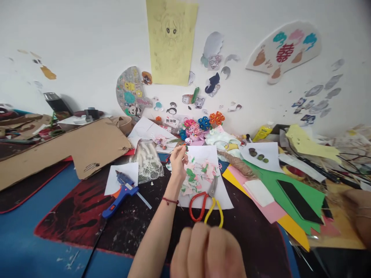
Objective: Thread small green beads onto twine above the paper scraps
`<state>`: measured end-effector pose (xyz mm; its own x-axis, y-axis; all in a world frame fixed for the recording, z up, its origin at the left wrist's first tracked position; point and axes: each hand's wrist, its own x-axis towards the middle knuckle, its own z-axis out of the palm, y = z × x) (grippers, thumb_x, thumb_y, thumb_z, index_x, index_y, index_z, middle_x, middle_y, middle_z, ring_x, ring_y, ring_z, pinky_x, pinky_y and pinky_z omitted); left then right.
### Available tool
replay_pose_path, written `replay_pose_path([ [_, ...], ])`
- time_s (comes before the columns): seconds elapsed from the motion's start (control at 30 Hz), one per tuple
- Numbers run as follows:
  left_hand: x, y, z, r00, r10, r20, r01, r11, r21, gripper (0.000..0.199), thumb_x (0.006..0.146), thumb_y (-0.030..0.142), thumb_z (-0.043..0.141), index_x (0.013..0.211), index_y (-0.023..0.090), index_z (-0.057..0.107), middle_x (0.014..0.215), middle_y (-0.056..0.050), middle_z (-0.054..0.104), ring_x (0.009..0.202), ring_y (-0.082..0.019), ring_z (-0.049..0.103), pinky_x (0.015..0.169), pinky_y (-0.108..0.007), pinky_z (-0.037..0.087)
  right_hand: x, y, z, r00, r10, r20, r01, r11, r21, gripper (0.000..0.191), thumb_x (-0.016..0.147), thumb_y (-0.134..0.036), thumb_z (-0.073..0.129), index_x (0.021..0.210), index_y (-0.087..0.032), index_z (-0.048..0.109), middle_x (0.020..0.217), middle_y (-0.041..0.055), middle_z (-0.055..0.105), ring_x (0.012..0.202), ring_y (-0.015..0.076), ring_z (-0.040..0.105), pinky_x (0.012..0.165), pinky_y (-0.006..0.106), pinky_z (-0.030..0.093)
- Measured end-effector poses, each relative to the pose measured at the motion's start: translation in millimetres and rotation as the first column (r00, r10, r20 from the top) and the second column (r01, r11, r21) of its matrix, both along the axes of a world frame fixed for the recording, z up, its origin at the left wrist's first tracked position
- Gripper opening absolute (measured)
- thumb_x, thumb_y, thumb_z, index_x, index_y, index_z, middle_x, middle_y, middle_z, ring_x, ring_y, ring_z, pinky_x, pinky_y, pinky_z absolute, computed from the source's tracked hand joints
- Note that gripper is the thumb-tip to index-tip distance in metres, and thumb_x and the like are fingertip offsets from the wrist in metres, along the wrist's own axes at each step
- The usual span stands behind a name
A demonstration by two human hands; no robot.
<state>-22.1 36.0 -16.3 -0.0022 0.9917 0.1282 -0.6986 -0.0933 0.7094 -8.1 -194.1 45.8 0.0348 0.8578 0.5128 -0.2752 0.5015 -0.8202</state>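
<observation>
My left hand [179, 158] reaches over the upper left of a white sheet [223, 196], fingers pinched, with a small dark green piece [186, 148] at their tips. Close to the camera at bottom centre, my right hand [207, 253] is curled with its knuckles up; whatever its fingers hold is hidden. Between the hands, scissors [212, 188] with one red and one yellow handle lie partly on the sheet, blades slightly apart. Pink, white and green paper scraps [191, 177] are scattered over the sheet.
Left are a blue glue gun [123, 195], a bag of white cords [149, 166] and cardboard [95, 141]. Flowers [204, 125] stand behind. Right lie coloured papers [271, 183], a black phone [300, 200] and twine [237, 162]. Another person's blurred arm [361, 212] shows far right.
</observation>
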Motion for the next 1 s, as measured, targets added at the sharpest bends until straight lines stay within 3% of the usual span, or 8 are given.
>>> replay_pose_path([
  [0.07, -8.7, 3.6, 1.5, 0.997, -0.025, 0.077, 0.027, 0.999, -0.031, 0.032, 0.070, 0.037, 0.081, 0.086, 0.017, 0.062, 0.070, 0.004, 0.057, 0.046, -0.004, 0.041, 0.044, -0.019, 0.028, 14.8, 20.5, -0.9, 0.997, -0.032, -0.069, 0.032, 0.999, -0.003, 0.040, 0.098, -0.051, 0.053, 0.072, -0.024, 0.065, 0.061, 0.0003, 0.062, 0.055, 0.0145, 0.063, 0.050, 0.026, 0.053],
  [0.13, -17.7, 5.6, 4.6, 0.987, -0.042, 0.156, 0.051, 0.997, -0.053, 0.031, 0.071, 0.037, 0.081, 0.085, 0.017, 0.061, 0.077, 0.002, 0.060, 0.047, -0.003, 0.040, 0.045, -0.018, 0.029, 48.9, 41.6, -7.2, 0.965, -0.225, -0.131, 0.206, 0.968, -0.146, 0.017, 0.090, -0.035, 0.071, 0.078, -0.022, 0.072, 0.070, 0.0008, 0.067, 0.071, 0.0137, 0.066, 0.068, 0.026, 0.056],
  [0.2, -26.9, 6.4, 8.6, 0.972, -0.048, 0.232, 0.066, 0.995, -0.069, 0.027, 0.075, 0.035, 0.078, 0.085, 0.017, 0.060, 0.080, 0.002, 0.061, 0.048, -0.003, 0.041, 0.046, -0.018, 0.030, 92.9, 66.1, -17.1, 0.892, -0.423, -0.162, 0.382, 0.895, -0.232, 0.012, 0.082, -0.033, 0.078, 0.086, -0.021, 0.076, 0.075, 0.0013, 0.070, 0.074, 0.0132, 0.066, 0.077, 0.027, 0.055],
  [0.27, -36.3, 6.7, 12.2, 0.953, -0.045, 0.299, 0.072, 0.994, -0.077, 0.020, 0.081, 0.032, 0.074, 0.086, 0.018, 0.061, 0.081, 0.001, 0.062, 0.048, -0.003, 0.042, 0.047, -0.018, 0.032, 134.8, 94.7, -28.2, 0.818, -0.561, -0.127, 0.512, 0.811, -0.283, 0.023, 0.071, -0.035, 0.086, 0.085, -0.019, 0.077, 0.077, 0.0027, 0.072, 0.074, 0.0148, 0.067, 0.080, 0.032, 0.055],
  [0.37, -50.1, 8.0, 15.4, 0.924, -0.021, 0.381, 0.056, 0.995, -0.079, 0.011, 0.089, 0.028, 0.066, 0.087, 0.019, 0.061, 0.083, 0.000, 0.064, 0.050, -0.005, 0.044, 0.048, -0.019, 0.034, 177.4, 138.8, -45.8, 0.743, -0.670, 0.003, 0.615, 0.681, -0.397, 0.041, 0.061, -0.042, 0.090, 0.091, -0.017, 0.078, 0.080, 0.0058, 0.074, 0.075, 0.0185, 0.068, 0.068, 0.031, 0.054],
  [0.5, -64.3, 10.3, 15.2, 0.894, 0.026, 0.448, 0.013, 0.996, -0.084, 0.013, 0.095, 0.026, 0.058, 0.085, 0.019, 0.060, 0.079, 0.000, 0.064, 0.050, -0.006, 0.044, 0.048, -0.019, 0.035, 199.1, 177.3, -73.0, 0.676, -0.737, 0.006, 0.669, 0.610, -0.424, 0.049, 0.049, -0.046, 0.092, 0.082, -0.014, 0.076, 0.069, 0.0052, 0.072, 0.065, 0.0192, 0.066, 0.057, 0.029, 0.050],
  [0.67, -67.0, 6.6, 14.8, 0.875, 0.028, 0.484, 0.009, 0.997, -0.074, 0.018, 0.099, 0.028, 0.052, 0.086, 0.018, 0.060, 0.079, 0.000, 0.064, 0.048, -0.005, 0.043, 0.047, -0.019, 0.034, 216.1, 180.7, -94.9, 0.658, -0.753, 0.017, 0.675, 0.580, -0.456, 0.045, 0.047, -0.042, 0.092, 0.079, -0.014, 0.075, 0.066, 0.0039, 0.070, 0.062, 0.0170, 0.065, 0.054, 0.027, 0.050],
  [1.0, -78.1, -7.1, 21.8, 0.828, -0.013, 0.560, -0.027, 0.998, 0.063, 0.021, 0.100, 0.029, 0.047, 0.089, 0.018, 0.060, 0.078, 0.000, 0.062, 0.053, -0.007, 0.045, 0.052, -0.021, 0.036, 233.3, 178.2, -100.3, 0.674, -0.734, 0.084, 0.678, 0.569, -0.466, 0.040, 0.053, -0.042, 0.087, 0.081, -0.016, 0.072, 0.068, 0.0036, 0.072, 0.062, 0.0186, 0.068, 0.050, 0.025, 0.051],
])
